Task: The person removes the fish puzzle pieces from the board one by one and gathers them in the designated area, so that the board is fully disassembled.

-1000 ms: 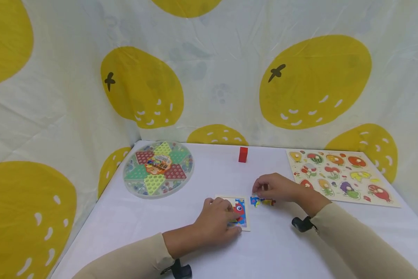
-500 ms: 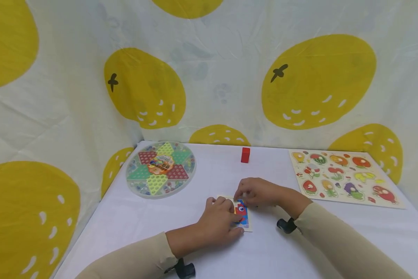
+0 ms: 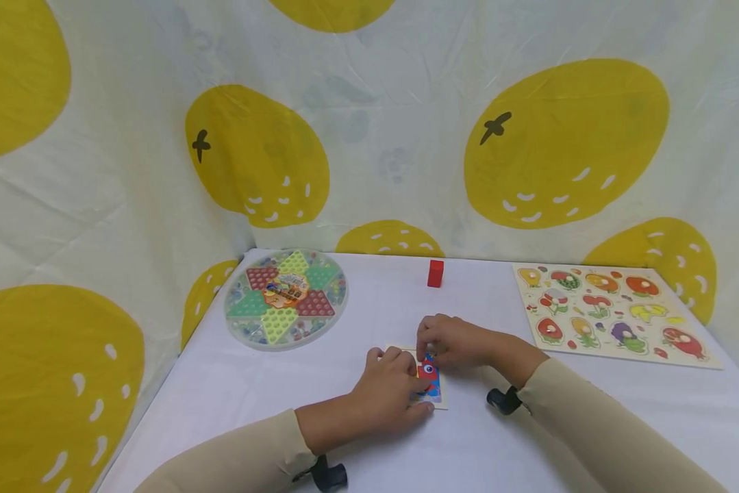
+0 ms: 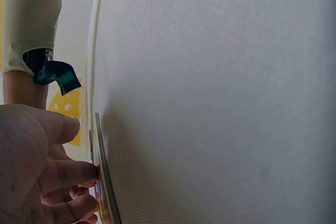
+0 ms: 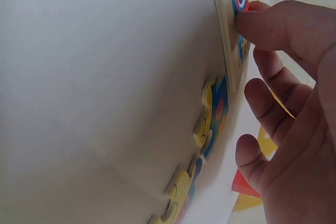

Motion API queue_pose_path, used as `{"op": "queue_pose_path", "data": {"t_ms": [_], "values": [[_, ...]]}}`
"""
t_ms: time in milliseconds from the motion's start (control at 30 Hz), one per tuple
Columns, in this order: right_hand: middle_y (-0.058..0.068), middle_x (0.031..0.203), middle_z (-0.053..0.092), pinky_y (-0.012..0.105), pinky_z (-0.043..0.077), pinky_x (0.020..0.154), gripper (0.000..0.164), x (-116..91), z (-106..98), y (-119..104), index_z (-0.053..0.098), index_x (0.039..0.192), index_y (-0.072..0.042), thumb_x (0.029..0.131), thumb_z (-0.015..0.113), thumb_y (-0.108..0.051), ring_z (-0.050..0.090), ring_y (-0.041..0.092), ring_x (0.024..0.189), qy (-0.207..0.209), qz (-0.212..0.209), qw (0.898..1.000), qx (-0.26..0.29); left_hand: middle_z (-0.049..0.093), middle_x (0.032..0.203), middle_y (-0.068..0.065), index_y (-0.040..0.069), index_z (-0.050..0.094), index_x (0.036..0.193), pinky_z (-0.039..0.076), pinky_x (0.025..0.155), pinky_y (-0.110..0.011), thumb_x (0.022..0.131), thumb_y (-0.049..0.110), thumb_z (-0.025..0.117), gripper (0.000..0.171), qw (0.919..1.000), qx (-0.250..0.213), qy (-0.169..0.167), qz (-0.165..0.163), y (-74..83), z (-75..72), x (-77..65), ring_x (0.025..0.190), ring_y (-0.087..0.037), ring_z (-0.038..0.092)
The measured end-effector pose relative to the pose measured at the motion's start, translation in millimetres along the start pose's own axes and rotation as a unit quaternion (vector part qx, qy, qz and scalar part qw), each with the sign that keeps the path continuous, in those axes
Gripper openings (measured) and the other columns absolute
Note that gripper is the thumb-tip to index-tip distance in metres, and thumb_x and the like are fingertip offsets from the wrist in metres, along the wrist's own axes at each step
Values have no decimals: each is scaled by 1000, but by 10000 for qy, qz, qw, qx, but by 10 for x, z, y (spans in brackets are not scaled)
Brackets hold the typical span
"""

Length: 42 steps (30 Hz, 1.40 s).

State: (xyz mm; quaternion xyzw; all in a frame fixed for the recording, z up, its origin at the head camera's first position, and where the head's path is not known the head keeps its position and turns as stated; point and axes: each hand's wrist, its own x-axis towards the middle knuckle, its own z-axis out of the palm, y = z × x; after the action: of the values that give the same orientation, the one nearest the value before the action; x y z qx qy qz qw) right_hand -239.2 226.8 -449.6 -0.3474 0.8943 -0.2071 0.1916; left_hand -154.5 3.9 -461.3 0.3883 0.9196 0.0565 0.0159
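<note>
A small jigsaw puzzle with a pale wooden frame (image 3: 444, 396) lies on the white table and shows a red fish with a big eye. My left hand (image 3: 383, 394) rests over its left side, fingertips touching the picture and thumb at the near edge. At the far right corner, my right hand (image 3: 458, 342) pinches a blue puzzle piece (image 5: 242, 51) between thumb and forefinger, down in the frame. The right wrist view shows loose puzzle pieces (image 5: 216, 111) with blue and yellow parts on the table under that hand; the head view hides them.
Back left lies a round Chinese checkers board (image 3: 285, 299). A red block (image 3: 435, 273) stands at the back. On the right is a fruit peg puzzle board (image 3: 711, 363). A curtain printed with yellow fruit hangs behind the table.
My right hand has moved left from the loose pieces to the puzzle's far right corner, bringing a piece there. My left hand has stayed on the puzzle.
</note>
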Motion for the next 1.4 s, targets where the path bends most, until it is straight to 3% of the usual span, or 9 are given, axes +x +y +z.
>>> {"op": "queue_pose_path", "data": {"t_ms": [500, 700, 933, 1200, 1400], "values": [[-19, 110, 65, 49, 46, 99, 22, -24, -22, -41, 74, 100, -36, 92, 86, -19, 57, 14, 113, 14, 71, 9996, -284, 59, 114, 5, 37, 75, 137, 36, 95, -49, 100, 56, 67, 42, 9999, 34, -122, -41, 13, -34, 5, 115, -15, 46], [-19, 108, 67, 41, 51, 96, 28, -26, -18, -53, 75, 116, -32, 94, 82, -16, 59, 12, 106, 130, 465, 9986, 201, 59, 115, 6, 36, 75, 136, 36, 96, -49, 99, 56, 68, 43, 9998, -17, -165, -84, 23, -46, 2, 117, -15, 46], [-16, 103, 70, 33, 54, 87, 20, -30, -35, 14, 80, 109, -30, 99, 77, -13, 61, 13, 95, 220, 325, 9976, 576, 59, 114, 6, 38, 75, 137, 36, 96, -49, 99, 58, 67, 44, 9997, -84, -208, -129, 21, -39, 6, 116, -15, 47], [-12, 96, 67, 29, 55, 77, 19, -99, -79, 37, 77, 113, -28, 101, 75, -13, 61, 13, 89, 177, 287, 9961, 812, 59, 112, 6, 39, 75, 136, 37, 96, -50, 99, 57, 67, 42, 9997, -72, -185, -127, 20, -21, 16, 114, -15, 47], [-10, 95, 69, 30, 55, 81, 12, -202, -215, 49, 76, 108, -23, 101, 74, -14, 62, 15, 91, 171, 276, 9946, 986, 59, 110, 6, 36, 77, 133, 37, 99, -52, 99, 56, 67, 41, 9996, -174, -154, -140, 21, -47, 10, 115, -15, 47]]}}
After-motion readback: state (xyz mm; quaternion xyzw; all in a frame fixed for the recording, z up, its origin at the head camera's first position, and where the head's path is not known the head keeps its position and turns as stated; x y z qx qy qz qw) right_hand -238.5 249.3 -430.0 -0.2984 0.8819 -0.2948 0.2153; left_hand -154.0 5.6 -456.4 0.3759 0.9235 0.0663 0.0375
